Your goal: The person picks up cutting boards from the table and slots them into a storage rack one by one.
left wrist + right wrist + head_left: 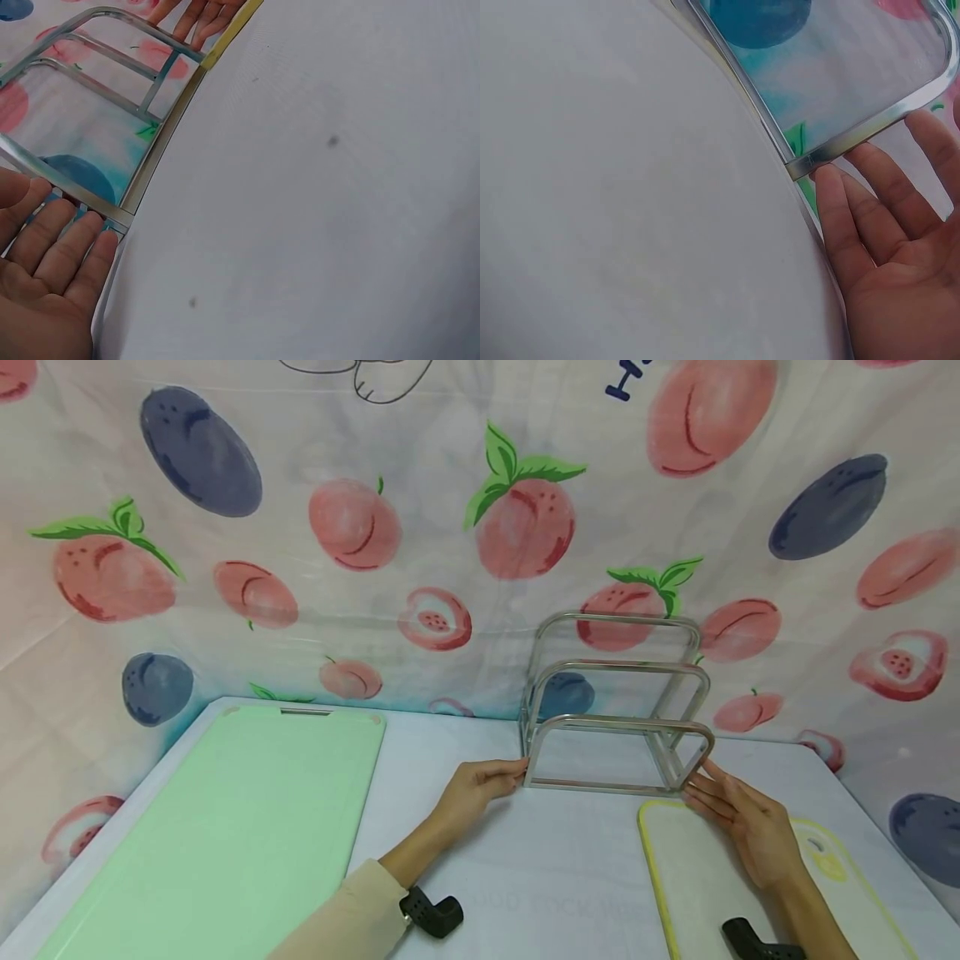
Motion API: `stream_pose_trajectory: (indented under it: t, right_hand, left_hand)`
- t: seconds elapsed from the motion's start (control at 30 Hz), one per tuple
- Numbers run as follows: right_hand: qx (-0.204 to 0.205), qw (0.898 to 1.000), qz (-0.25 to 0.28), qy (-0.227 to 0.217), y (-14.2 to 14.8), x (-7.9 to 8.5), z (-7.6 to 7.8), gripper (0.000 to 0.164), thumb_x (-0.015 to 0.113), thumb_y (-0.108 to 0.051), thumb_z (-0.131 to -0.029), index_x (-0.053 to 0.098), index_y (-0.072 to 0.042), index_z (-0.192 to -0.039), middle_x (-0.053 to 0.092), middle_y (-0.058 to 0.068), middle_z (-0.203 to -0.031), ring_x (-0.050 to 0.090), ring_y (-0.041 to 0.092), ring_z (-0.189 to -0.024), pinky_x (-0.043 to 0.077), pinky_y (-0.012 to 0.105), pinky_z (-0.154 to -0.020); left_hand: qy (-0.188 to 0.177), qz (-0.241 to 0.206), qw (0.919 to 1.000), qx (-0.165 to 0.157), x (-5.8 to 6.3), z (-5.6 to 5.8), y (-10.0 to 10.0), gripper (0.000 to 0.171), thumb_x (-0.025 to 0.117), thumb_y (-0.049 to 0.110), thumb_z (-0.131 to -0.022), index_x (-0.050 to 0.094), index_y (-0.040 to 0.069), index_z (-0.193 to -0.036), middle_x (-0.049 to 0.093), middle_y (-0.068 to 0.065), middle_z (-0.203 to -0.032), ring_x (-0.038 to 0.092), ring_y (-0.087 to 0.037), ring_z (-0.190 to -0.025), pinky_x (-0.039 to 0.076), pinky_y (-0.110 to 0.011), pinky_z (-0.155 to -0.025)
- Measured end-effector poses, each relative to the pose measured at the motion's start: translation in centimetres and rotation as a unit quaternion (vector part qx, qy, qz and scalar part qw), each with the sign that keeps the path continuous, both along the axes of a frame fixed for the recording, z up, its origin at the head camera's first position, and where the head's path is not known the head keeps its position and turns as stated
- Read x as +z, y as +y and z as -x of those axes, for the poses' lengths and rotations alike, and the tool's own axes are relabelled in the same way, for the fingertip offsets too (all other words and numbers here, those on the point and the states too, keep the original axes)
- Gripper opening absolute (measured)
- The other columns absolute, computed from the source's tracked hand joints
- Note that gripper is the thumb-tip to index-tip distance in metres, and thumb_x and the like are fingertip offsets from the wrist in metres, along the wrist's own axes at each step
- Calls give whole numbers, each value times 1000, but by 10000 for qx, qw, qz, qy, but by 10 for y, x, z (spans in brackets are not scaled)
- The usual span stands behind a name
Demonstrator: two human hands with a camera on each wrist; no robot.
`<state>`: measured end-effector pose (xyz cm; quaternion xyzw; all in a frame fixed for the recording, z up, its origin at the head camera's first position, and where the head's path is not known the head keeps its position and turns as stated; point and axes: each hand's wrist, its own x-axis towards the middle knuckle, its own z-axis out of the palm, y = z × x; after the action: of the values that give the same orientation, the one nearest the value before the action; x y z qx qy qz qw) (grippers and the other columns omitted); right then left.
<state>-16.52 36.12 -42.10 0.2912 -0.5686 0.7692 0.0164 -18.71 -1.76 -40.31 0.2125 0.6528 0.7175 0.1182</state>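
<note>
At the metal rack's (622,722) eight o'clock, the left hand's (476,789) straight fingers touch its side; at four, the right hand's (753,827) outstretched fingers touch the other. The rack stands upright on the table (540,868). Yellow-rimmed board (693,872): five o'clock; green board (225,843): between eight and nine.

Worktop (555,852): white, far corners rounded; faint lettering toward the near middle, too weak to read. Directly on it, left to right:

1. Green board (225,827), large, lying flat along the left side; dark slot (305,712) at its far edge; near end beyond the head view.
2. Metal rack (622,723), silver-toned, standing upright toward the back, right of centre; three rounded frames, one behind another.
3. White board (693,877), yellow-rimmed, lying flat at the right, nearer than the rack; partly covered.
</note>
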Motion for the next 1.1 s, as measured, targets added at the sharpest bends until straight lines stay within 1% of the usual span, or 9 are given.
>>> stream_pose_trajectory:
  t: [0.23, 0.53, 0.63, 0.77, 0.87, 1.0, 1.1]
  right_hand:
    - [-41, 9999, -105, 43, -1, 0, 0, 37, 14, 4, -96, 17, 20, -130, 44, 32, -122, 47, 36, -110, 37, 40, -89]
    - [-67, 9999, -84, 43, -2, 0, -1, 37, 15, 4, -96, 17, 21, -129, 44, 32, -122, 47, 37, -110, 38, 40, -89]
    - [-274, 9994, -229, -10, -4, 0, -2, 37, 16, 2, -97, 20, 20, -129, 47, 29, -120, 49, 36, -108, 38, 40, -88]
    - [-309, 9991, -297, 7, -6, 0, -2, 37, 16, 2, -97, 20, 20, -130, 47, 28, -120, 49, 35, -108, 39, 40, -88]
    - [-136, 9997, -204, 67, -5, 0, -1, 37, 13, 4, -96, 17, 21, -129, 44, 31, -122, 48, 36, -110, 38, 40, -89]
    - [-179, 9995, -260, 99, -6, 0, -1, 37, 13, 5, -96, 17, 21, -129, 45, 30, -121, 48, 36, -109, 38, 41, -88]
    - [-190, 9995, -242, 85, -6, 0, -1, 37, 13, 4, -96, 18, 21, -129, 46, 30, -121, 48, 36, -109, 38, 41, -88]
  left_hand:
    - [6, -23, 10000, -23, 0, 1, -1, 31, 46, -3, -89, 50, -9, -120, 48, -20, -124, 47, -30, -112, 39, -39, -91]
    - [-47, -44, 10000, 33, -1, 2, -1, 30, 46, -3, -89, 51, -10, -118, 49, -19, -123, 48, -31, -111, 39, -40, -91]
    - [-47, -50, 9999, 96, -1, 2, -2, 29, 47, -3, -89, 53, -10, -116, 50, -18, -123, 49, -31, -110, 40, -41, -90]
    - [-73, -83, 9998, 136, -3, 3, -3, 28, 47, -3, -89, 54, -10, -115, 50, -17, -123, 49, -30, -110, 40, -41, -90]
    - [-105, -124, 9998, 135, -3, 3, -3, 28, 47, -3, -89, 53, -11, -115, 50, -18, -122, 49, -30, -110, 39, -43, -90]
    - [-140, -148, 9997, 144, -3, 3, -3, 28, 46, -3, -89, 53, -11, -115, 50, -19, -122, 49, -29, -110, 39, -43, -90]
    - [-81, -78, 9998, 178, -2, 3, -3, 27, 47, -3, -89, 54, -10, -114, 51, -19, -121, 50, -30, -108, 41, -44, -89]
